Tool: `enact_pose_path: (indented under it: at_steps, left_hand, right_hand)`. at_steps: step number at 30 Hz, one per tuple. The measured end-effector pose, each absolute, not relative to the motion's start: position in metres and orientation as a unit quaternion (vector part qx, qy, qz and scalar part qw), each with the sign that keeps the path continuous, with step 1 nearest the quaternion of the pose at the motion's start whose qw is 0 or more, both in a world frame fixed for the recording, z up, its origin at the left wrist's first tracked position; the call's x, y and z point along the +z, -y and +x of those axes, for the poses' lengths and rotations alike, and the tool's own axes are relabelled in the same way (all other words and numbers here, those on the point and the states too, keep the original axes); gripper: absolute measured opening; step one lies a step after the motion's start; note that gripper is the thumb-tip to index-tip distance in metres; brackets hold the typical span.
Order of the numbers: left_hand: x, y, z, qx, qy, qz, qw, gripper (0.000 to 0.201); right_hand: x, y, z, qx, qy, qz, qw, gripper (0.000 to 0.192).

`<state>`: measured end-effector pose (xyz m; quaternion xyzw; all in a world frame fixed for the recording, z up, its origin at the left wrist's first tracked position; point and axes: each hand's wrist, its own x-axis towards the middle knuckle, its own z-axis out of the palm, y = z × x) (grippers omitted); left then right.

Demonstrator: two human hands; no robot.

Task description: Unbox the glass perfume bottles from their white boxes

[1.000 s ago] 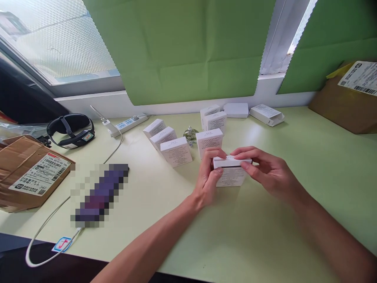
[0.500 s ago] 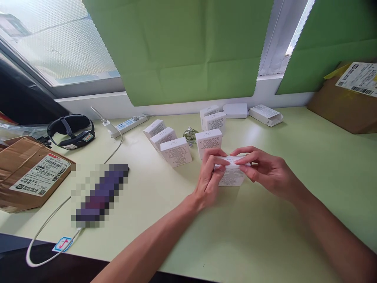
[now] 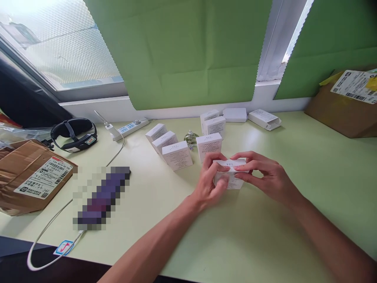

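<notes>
Head view, left: three white boxes (image 3: 177, 157) stand in a slanting row.
Glass bottle (image 3: 191, 140): just beside that row.
Left hand (image 3: 207, 182): fingers grip the held box's left end; the blurred thumb has dropped lower on the front.
Held box (image 3: 235, 183): upright on the table (image 3: 250, 243), top closed where a dark gap showed a second ago.
Right hand (image 3: 269, 179): thumb and index finger pinch the right end.

White box (image 3: 236, 184), pale green table (image 3: 235, 239)
</notes>
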<state>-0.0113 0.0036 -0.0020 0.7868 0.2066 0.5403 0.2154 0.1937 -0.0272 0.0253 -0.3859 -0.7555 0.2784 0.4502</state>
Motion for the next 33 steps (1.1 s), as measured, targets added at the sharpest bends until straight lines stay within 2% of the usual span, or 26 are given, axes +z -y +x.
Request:
enact_pose_path:
  at_steps: [2,5,11,16,20,27,30,33]
  left_hand:
    - [-0.003,-0.004,-0.010,0.554,-0.200,0.789,0.175,0.001]
    - [-0.007,-0.004,-0.008,0.566,-0.199,0.787,0.140,0.007]
    - [-0.011,-0.005,-0.010,0.551,-0.213,0.795,0.141,0.016]
    - [-0.011,-0.004,-0.012,0.542,-0.203,0.801,0.155,0.016]
    - [-0.012,-0.002,-0.012,0.537,-0.198,0.801,0.174,0.014]
    - [-0.014,-0.006,-0.008,0.545,-0.262,0.786,0.129,0.046]
    - [-0.015,-0.003,-0.007,0.531,-0.271,0.789,0.150,0.045]
    - [-0.014,0.001,-0.006,0.430,-0.253,0.836,0.229,0.036]
  right_hand:
    - [0.024,0.027,0.195,0.268,0.764,-0.375,0.451,0.015]
    - [0.023,0.027,0.198,0.235,0.782,-0.359,0.453,0.022]
    - [0.020,0.023,0.203,0.152,0.805,-0.362,0.445,0.041]
    - [0.015,0.022,0.204,0.235,0.794,-0.365,0.426,0.036]
    - [0.017,0.024,0.201,0.247,0.806,-0.362,0.398,0.029]
    - [0.019,0.017,0.226,0.188,0.712,-0.509,0.445,0.018]
    - [0.022,0.001,0.249,0.102,0.641,-0.597,0.472,0.027]
    - [0.029,-0.030,0.265,0.037,0.616,-0.624,0.479,0.037]
